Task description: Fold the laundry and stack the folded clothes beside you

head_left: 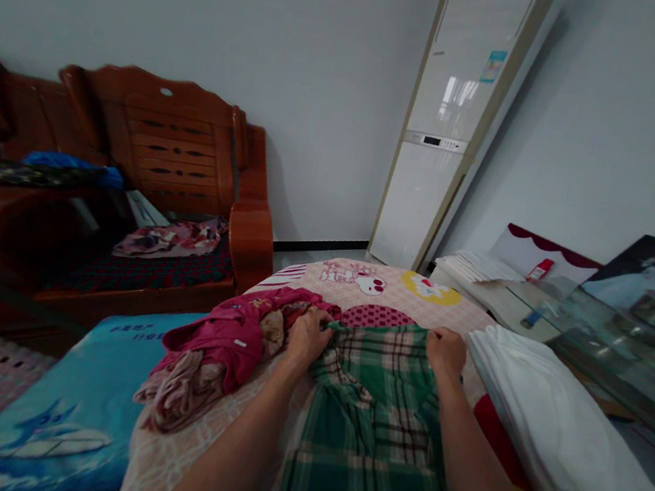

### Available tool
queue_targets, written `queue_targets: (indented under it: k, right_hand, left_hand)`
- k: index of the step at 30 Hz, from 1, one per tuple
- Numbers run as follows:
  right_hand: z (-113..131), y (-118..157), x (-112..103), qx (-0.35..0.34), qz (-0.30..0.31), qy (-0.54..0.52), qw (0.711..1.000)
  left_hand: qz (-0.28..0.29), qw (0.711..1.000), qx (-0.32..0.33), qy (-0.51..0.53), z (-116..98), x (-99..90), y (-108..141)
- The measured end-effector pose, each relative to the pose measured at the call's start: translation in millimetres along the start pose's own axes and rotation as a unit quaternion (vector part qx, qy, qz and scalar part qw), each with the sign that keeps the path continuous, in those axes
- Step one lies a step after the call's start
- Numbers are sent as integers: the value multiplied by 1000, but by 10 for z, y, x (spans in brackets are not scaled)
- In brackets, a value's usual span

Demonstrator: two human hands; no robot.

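Through the head view I have the green plaid cloth garment (pixel 371 428) at lower centre, its long axis running from mid-frame down to the bottom edge, between the forearms. The left hand (pixel 308 341) and right hand (pixel 448 352) sit at its two upper corners, equally near, fingers closed on the cloth with the top edge stretched between them. I see a crumpled magenta fabric bundle (pixel 236 339) just left, folded white cloth (pixel 559 424) at lower right.
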State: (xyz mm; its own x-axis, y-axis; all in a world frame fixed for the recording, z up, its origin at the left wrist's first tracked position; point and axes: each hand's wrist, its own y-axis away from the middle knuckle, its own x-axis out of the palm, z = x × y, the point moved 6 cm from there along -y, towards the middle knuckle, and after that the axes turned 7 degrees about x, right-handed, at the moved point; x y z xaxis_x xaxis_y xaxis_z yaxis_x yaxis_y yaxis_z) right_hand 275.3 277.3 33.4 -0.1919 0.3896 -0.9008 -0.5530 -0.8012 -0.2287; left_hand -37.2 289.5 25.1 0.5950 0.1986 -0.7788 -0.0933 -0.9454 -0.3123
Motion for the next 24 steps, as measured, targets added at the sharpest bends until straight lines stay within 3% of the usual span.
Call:
queue_targets:
  k: [3, 9, 16, 24]
  right_hand:
    - [-83, -141, -109, 5, -5, -49, 999]
    - [-2, -50, 53, -85, 142, -79, 983]
    - [-146, 62, 20, -51, 7, -35, 998]
    - [130, 176, 226, -153, 61, 140, 976]
  left_hand:
    - [11, 999, -28, -32, -44, -57, -25]
    - [45, 995, -22, -81, -38, -17, -37]
    - [40, 997, -19, -59, 137, 116, -17]
    - [41, 999, -1, -11, 154, 88, -63]
